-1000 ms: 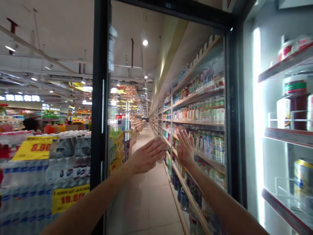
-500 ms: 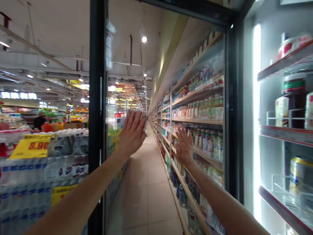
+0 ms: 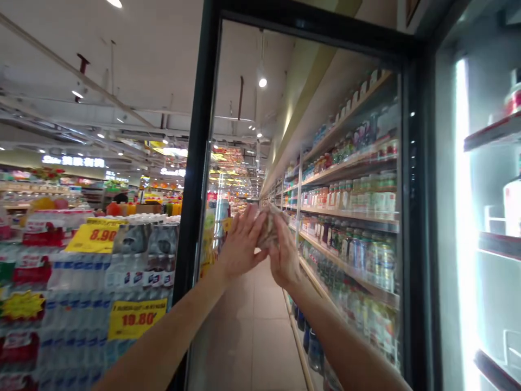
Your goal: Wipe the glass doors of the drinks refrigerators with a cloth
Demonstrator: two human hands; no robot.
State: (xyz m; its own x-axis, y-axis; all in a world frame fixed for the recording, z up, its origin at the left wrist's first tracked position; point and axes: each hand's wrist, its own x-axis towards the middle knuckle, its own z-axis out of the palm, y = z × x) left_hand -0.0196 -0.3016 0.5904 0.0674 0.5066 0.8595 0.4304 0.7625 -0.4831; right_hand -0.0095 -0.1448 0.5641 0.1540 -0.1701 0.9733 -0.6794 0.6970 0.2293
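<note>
A crumpled pale cloth (image 3: 268,228) is between my two hands, in front of the glass door pane (image 3: 244,347) of a cooler. From the left side my left hand (image 3: 241,244) grips its edge, fingers pointing up. My right hand (image 3: 284,258) bears on the other side of the cloth with bent fingers. The hands are close together, and the fingers partly cover the cloth. The door's black frame (image 3: 419,190) surrounds the pane, and the door stands swung out from the lit cooler.
Cooler shelves (image 3: 494,244) and a bright light strip (image 3: 466,217) are close on my right. Stacked bottle packs (image 3: 77,315) with yellow price signs (image 3: 137,319) stand on the left. Shelves of bottled drinks (image 3: 350,190) line an aisle seen in the pane.
My right hand, apart and spread before, has come left to the cloth. My left hand has moved slightly right and down with the cloth. The view has turned left.
</note>
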